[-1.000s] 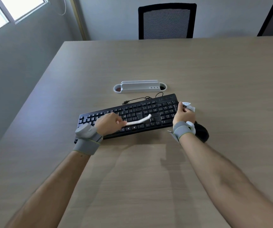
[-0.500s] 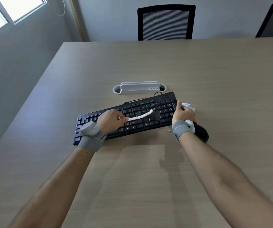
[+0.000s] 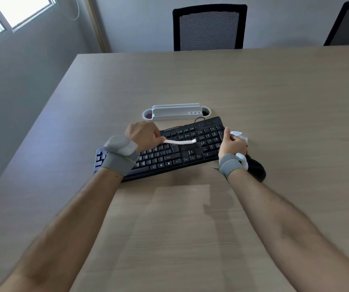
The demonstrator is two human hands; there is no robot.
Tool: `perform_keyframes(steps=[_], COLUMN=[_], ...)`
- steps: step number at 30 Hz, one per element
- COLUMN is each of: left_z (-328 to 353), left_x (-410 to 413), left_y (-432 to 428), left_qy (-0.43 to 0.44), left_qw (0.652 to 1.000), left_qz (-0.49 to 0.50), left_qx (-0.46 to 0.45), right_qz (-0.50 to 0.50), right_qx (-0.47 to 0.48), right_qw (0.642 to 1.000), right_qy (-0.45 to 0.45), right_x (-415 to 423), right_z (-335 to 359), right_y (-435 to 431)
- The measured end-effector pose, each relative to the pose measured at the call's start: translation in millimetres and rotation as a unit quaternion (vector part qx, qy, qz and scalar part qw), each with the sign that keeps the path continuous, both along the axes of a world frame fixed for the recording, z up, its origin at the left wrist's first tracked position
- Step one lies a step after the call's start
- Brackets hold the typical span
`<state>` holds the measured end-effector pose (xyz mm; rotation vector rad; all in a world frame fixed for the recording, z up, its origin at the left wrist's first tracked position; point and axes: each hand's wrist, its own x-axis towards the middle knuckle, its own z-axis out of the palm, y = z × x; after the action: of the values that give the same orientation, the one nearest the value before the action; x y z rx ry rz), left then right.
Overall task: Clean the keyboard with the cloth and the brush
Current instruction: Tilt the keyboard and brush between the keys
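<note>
a white holder (image 3: pixel 175 112) sits just behind the slanted keyboard (image 3: pixel 169 159); left hand (image 3: pixel 142 134) grips the brush (image 3: pixel 182 141) pointing right along it, right hand (image 3: pixel 231 145) clutches the cloth (image 3: pixel 237 134).

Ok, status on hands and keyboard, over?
Left hand grips brush, tip over the keyboard, right-centre keys. Right hand holds cloth at its right end. Black object by right wrist, off the keys.

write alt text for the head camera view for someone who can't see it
A person's left hand holds a slim white brush over the keys of a black keyboard on a wooden table, seen from above. The right hand, at the keyboard's right end, pinches a white cloth. Both wrists wear grey bands.
</note>
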<state>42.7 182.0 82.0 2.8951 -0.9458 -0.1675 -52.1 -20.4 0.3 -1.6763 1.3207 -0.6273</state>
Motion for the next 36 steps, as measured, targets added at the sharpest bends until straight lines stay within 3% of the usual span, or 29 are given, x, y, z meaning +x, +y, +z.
perform_keyframes(steps=[7, 14, 18, 20, 24, 29, 36], left_z=[6.6, 4.6, 5.9, 7.2, -1.5, -28.5, -28.9], left_x=[11.6, -1.2, 9.7, 15.9, 3.3, -33.0, -57.8], left_y=[0.3, -19.3, -8.7, -0.4, -4.8, -28.2, -46.8], left_qy=[-0.024, -0.033, -0.023, 0.02, 0.153, 0.373, 0.437], left_qw=[0.998, 0.999, 0.999, 0.999, 0.979, 0.906, 0.876], left_qz=[-0.006, -0.032, -0.034, -0.027, 0.045, 0.14, 0.159], left_qx=[0.051, -0.01, 0.032, 0.029, -0.127, -0.143, -0.129], right_qz=[-0.003, 0.013, -0.007, -0.009, -0.01, -0.011, -0.006], right_qx=[-0.012, -0.011, 0.001, 0.016, 0.037, 0.058, 0.069], right_qw=[1.0, 1.0, 1.0, 1.0, 0.999, 0.998, 0.997], right_qy=[-0.008, 0.014, -0.004, -0.004, -0.022, -0.027, -0.027], right_x=[-1.5, 0.2, -1.3, -4.1, -5.0, -5.1, -2.3], right_z=[-3.1, 3.2, -4.9, -9.3, -13.9, -17.4, -16.8], right_y=[-3.8, -4.8, -6.1, -6.1, -6.1, -2.0, -4.5])
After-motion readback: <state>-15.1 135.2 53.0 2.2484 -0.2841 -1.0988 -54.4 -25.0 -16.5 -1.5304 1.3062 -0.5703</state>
